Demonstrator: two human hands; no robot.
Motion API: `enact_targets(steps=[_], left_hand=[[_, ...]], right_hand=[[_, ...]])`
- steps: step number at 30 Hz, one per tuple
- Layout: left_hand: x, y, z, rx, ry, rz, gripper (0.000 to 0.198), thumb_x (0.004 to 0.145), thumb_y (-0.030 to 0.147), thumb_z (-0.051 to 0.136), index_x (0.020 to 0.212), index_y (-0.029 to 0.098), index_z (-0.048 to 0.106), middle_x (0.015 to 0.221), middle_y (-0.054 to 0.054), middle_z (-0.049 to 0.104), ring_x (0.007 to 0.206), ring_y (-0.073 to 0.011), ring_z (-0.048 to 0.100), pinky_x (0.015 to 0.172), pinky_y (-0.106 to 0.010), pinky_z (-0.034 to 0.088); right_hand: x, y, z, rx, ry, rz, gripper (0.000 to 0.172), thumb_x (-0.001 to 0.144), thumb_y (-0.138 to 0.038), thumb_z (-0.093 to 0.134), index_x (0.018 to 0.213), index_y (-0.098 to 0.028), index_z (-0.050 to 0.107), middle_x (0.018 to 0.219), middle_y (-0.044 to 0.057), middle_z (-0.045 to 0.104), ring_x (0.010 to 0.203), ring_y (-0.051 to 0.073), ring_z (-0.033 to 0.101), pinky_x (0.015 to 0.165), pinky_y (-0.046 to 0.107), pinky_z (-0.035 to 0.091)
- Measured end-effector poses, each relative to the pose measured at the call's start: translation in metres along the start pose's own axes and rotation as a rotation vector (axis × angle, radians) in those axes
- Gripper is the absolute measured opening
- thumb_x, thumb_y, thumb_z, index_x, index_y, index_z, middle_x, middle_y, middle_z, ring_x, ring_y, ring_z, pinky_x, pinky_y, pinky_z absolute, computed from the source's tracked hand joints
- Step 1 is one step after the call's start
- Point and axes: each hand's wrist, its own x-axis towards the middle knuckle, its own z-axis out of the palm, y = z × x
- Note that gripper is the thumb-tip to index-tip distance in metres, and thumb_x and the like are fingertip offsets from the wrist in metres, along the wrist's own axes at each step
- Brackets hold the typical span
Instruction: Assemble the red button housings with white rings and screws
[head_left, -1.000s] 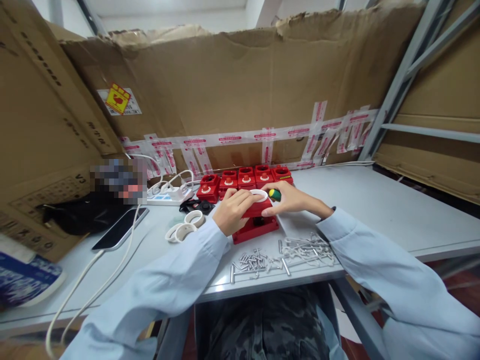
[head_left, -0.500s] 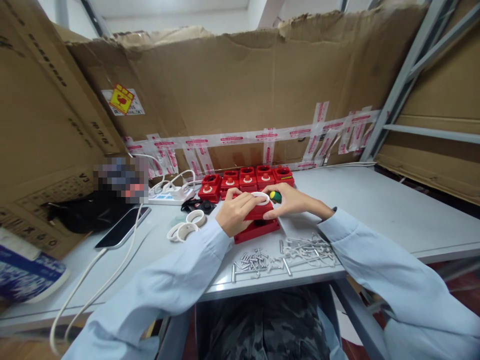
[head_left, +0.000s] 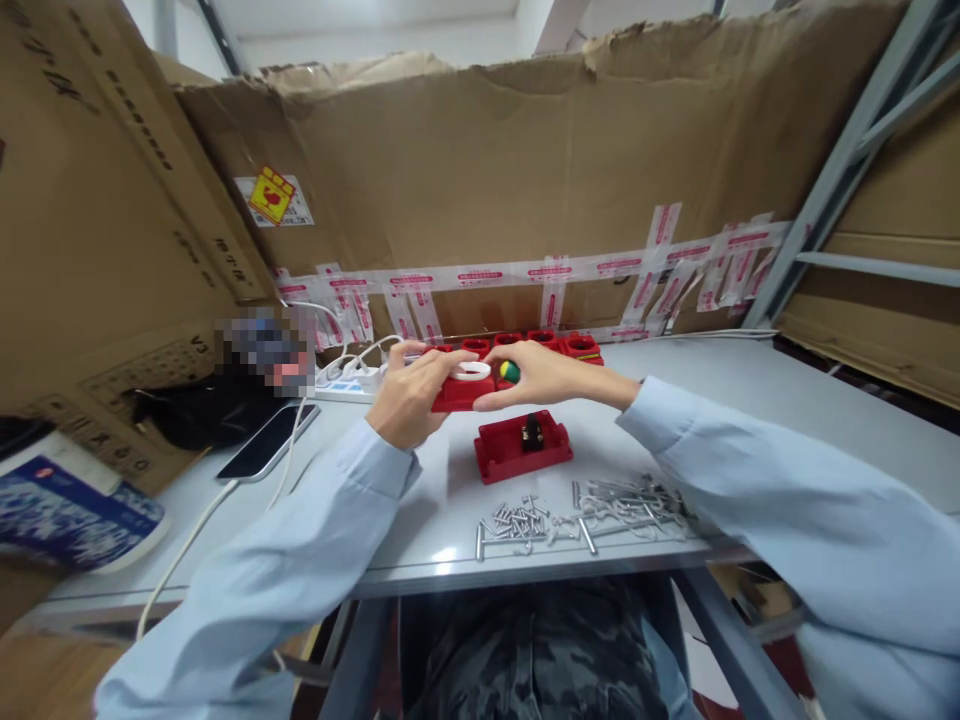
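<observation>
My left hand (head_left: 409, 395) grips the left end of a red box cover (head_left: 452, 398), which is raised above the table with a white ring (head_left: 472, 371) on its top. My right hand (head_left: 529, 376) closes round the cover's right end, thumb low and fingers on the far side. In the crook of that hand sits a green-and-yellow rounded handle (head_left: 510, 372), like a screwdriver's; the rest of it is hidden. Below lies an open red box base (head_left: 525, 452) with a black part (head_left: 532, 432) inside.
Loose screws (head_left: 517, 518) and a heap of small metal hardware (head_left: 630, 503) lie near the front edge. Behind my hands stand several red boxes (head_left: 581, 347). A phone (head_left: 270, 442), a power strip (head_left: 345, 388) with cables and a blue-white tub (head_left: 75, 505) are on the left.
Both hands have lifted the red cover off the base and carried it left and away from me. The base is now uncovered. My left hand and sleeve now hide the loose white rings.
</observation>
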Motion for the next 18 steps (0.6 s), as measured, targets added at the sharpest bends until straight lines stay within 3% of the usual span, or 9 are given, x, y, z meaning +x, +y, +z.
enact_targets(steps=[4,8,14,18], left_hand=[[-0.021,-0.031,-0.019,0.055,-0.095,-0.068,0.043,0.073,0.014,0.053,0.115,0.019,0.049,0.090,-0.004,0.071,0.083,-0.0202,0.066,0.091,-0.038,0.033],[-0.044,-0.063,-0.014,0.147,-0.230,-0.234,0.040,0.071,0.014,0.051,0.111,0.018,0.054,0.093,-0.007,0.071,0.087,-0.0230,0.065,0.089,-0.040,0.034],[-0.062,-0.081,0.009,0.217,-0.325,-0.278,0.036,0.070,0.008,0.047,0.102,0.019,0.060,0.097,-0.009,0.070,0.092,-0.0260,0.063,0.085,-0.043,0.032],[-0.061,-0.078,0.006,0.179,-0.366,-0.286,0.037,0.069,0.008,0.046,0.100,0.019,0.060,0.096,-0.009,0.070,0.088,-0.0256,0.063,0.082,-0.042,0.033]], right_hand=[[0.034,-0.022,0.010,-0.071,-0.109,-0.026,0.058,0.068,-0.063,0.062,0.103,-0.016,0.061,0.097,0.009,0.067,0.080,0.020,0.060,0.066,0.030,0.044],[0.048,-0.031,0.013,-0.148,-0.023,-0.078,0.051,0.075,-0.052,0.060,0.111,-0.016,0.057,0.100,0.009,0.067,0.083,0.020,0.060,0.069,0.030,0.044],[0.025,-0.020,-0.006,-0.148,0.068,-0.042,0.045,0.077,-0.042,0.061,0.113,-0.015,0.056,0.096,0.008,0.067,0.084,0.019,0.060,0.074,0.032,0.045],[0.009,-0.010,-0.019,-0.152,0.112,-0.005,0.042,0.078,-0.042,0.059,0.112,-0.016,0.056,0.091,0.007,0.068,0.083,0.020,0.061,0.072,0.033,0.046]])
